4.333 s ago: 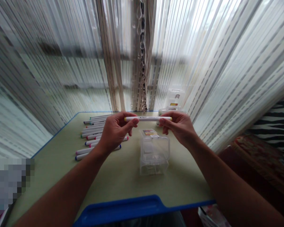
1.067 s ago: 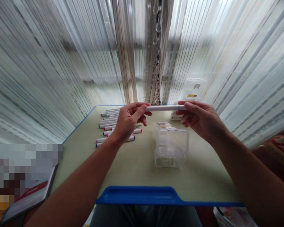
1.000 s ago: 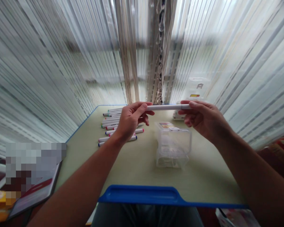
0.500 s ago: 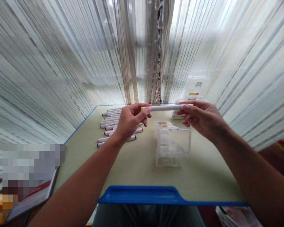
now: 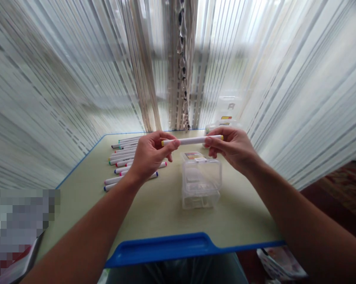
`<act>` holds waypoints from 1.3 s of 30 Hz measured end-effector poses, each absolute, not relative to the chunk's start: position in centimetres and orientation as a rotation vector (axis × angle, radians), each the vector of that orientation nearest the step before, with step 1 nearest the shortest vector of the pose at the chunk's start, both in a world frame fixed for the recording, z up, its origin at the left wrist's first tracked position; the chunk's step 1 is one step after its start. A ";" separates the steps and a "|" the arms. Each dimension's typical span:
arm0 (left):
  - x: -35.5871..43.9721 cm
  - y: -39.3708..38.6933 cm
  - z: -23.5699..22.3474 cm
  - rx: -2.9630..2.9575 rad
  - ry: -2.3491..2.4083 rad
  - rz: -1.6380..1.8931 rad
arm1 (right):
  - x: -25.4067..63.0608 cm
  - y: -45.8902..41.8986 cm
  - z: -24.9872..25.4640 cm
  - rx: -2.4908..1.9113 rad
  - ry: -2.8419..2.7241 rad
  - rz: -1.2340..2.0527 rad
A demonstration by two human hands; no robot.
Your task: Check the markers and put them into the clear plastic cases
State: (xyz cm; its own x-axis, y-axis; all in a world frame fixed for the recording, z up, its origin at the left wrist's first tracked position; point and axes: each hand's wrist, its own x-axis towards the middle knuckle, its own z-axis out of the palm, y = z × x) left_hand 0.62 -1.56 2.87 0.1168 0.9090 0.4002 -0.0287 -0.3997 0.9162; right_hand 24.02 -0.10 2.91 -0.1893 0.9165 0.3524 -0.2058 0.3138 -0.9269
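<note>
A white marker [image 5: 192, 140] with yellow ends is held level above the table, between both hands. My left hand [image 5: 154, 152] pinches it near its left end, thumb in front. My right hand [image 5: 229, 146] grips it near the right end, with the yellow tip showing past the thumb. Below the marker stands a clear plastic case [image 5: 200, 181] with a coloured label on top. Several white markers [image 5: 118, 161] with coloured ends lie in a rough row on the table, partly hidden by my left hand and forearm.
The pale table [image 5: 160, 213] has a blue rim with a blue tray [image 5: 166, 246] at its front edge. Another clear case [image 5: 227, 118] stands at the back right, partly behind my right hand. String curtains [image 5: 107, 71] hang behind. A white basket [image 5: 280, 262] sits low at right.
The camera view has turned slightly right, so everything sits further left. Both hands still hold the marker, and its yellow right end now shows more plainly.
</note>
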 end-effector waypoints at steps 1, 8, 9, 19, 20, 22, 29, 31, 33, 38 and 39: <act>0.6 -1.5 2.9 1.554 0.892 1.410 | 24.0 -0.1 2.9 -0.713 -1.380 1.185; 0.6 -1.5 3.2 1.472 0.845 1.423 | 24.3 -0.1 3.3 -0.697 -1.322 1.240; 0.6 -1.5 3.2 1.454 0.838 1.425 | 24.4 -0.1 3.4 -0.698 -1.314 1.247; 0.8 -2.0 3.9 1.290 0.808 1.416 | 24.7 -0.2 3.8 -0.645 -1.248 1.316; 0.8 -2.0 4.0 1.277 0.804 1.414 | 24.7 -0.2 3.8 -0.642 -1.241 1.325; 0.7 -2.1 4.1 1.253 0.801 1.411 | 24.8 -0.1 3.9 -0.634 -1.226 1.344; 0.7 -2.0 4.2 1.238 0.792 1.403 | 24.8 -0.1 3.9 -0.646 -1.207 1.373; 0.7 -2.1 4.2 1.270 0.809 1.404 | 24.8 -0.2 3.9 -0.675 -1.217 1.347; 0.8 -2.1 4.1 1.308 0.823 1.407 | 24.8 -0.2 3.9 -0.697 -1.234 1.317; 0.7 -2.0 3.7 1.392 0.849 1.415 | 24.6 -0.3 3.7 -0.701 -1.282 1.282; 0.7 -2.0 3.6 1.406 0.851 1.416 | 24.5 -0.2 3.6 -0.703 -1.295 1.273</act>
